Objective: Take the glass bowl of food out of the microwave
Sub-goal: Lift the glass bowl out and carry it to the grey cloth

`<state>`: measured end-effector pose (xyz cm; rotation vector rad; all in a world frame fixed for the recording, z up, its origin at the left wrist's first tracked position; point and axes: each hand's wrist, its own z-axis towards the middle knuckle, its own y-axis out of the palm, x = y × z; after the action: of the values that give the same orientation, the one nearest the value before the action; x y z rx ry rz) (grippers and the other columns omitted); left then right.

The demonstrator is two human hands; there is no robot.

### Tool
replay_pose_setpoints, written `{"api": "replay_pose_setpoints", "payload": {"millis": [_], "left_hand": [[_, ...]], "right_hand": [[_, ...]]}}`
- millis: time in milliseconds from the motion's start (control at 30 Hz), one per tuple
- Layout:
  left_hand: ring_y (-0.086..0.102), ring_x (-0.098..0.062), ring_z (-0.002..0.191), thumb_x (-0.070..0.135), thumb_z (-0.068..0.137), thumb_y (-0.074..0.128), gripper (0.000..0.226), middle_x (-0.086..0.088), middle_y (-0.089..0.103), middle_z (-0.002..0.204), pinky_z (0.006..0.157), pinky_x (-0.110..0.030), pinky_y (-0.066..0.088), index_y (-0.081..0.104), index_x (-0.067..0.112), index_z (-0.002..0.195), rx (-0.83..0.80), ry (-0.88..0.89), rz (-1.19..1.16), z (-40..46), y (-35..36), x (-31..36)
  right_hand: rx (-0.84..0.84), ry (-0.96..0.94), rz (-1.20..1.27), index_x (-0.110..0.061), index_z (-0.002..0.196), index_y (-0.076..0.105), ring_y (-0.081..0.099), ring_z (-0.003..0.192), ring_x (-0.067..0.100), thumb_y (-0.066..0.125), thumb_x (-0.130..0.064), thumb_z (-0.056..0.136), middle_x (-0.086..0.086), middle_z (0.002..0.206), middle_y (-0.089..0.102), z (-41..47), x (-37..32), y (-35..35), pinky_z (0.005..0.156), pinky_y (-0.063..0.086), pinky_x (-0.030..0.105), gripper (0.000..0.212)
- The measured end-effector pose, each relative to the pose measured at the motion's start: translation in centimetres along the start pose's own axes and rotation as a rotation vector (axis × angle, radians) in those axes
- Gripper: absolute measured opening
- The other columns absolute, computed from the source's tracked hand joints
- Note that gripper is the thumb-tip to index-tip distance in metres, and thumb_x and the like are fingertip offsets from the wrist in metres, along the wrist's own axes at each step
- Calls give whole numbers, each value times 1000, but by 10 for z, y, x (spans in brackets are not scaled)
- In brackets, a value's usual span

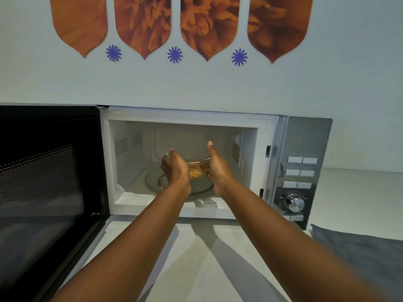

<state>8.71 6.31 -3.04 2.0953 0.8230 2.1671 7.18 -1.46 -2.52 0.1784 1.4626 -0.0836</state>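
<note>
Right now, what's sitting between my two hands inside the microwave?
In the head view, the glass bowl of yellowish food sits between the left hand and right hand, both cupping its sides above the turntable.

Both hands (196, 168) hide the glass bowl's (197, 165) sides; frame edge crops the microwave door (43, 182).

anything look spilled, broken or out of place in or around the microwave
Nothing stands out. The clear glass bowl of yellow food sits level between the left hand and right hand inside the open white microwave. No spill shows on the round glass turntable or the pale countertop.
</note>
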Motion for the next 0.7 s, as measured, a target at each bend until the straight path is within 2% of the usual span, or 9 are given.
{"api": "replay_pose_setpoints", "payload": {"millis": [100,200,267,333,367,533,633,700], "left_hand": [[47,-35,126,33,96,28,51,-14,40,145,104,-50,42,38,8,140,107,22,-40,-23,-2,5],[41,-34,131,30,97,27,50,-16,36,147,109,-46,35,36,4,139,143,28,-20,-50,-2,11],[37,-32,133,29,97,27,50,-15,35,148,110,-41,31,36,3,138,148,39,20,-71,0,14],[37,-32,133,27,96,28,49,-15,36,148,110,-41,30,36,3,138,113,68,27,-94,2,14],[37,-32,133,26,96,29,49,-15,36,148,111,-43,30,36,3,138,85,83,17,-105,4,13],[29,-30,137,25,95,32,50,-12,29,150,114,-44,25,29,6,142,-25,88,17,-157,19,4],[26,-30,138,22,95,34,51,-14,27,150,115,-45,23,27,5,142,-98,105,8,-184,31,-3],[24,-30,139,20,95,35,52,-14,25,151,116,-44,21,25,4,143,-146,107,7,-198,40,-5]], "right_hand": [[29,-24,-66,-13,126,47,52,109,21,38,-54,88,6,124,54,-23,-4,-3,100,40,34,56],[79,-10,-112,-11,123,49,50,120,28,39,-55,87,12,134,51,-48,-11,-10,106,37,44,57],[94,6,-91,-16,104,58,53,115,29,41,-53,87,13,127,57,-64,-14,-21,105,39,45,45],[155,-7,-84,-22,76,55,58,106,29,44,-51,86,14,113,63,-78,-15,-32,101,42,47,33],[197,-18,-86,-22,70,54,59,102,30,44,-50,86,15,109,65,-85,-15,-37,99,43,49,33],[408,-139,-109,-1,87,58,62,94,35,43,-41,89,22,98,67,-114,-18,-65,91,48,52,43],[537,-197,-149,-14,69,62,62,88,32,40,-34,91,13,84,66,-128,-23,-88,84,50,45,37],[606,-218,-153,-23,57,55,61,89,33,40,-28,89,11,84,65,-137,-26,-104,86,50,50,36]]}}
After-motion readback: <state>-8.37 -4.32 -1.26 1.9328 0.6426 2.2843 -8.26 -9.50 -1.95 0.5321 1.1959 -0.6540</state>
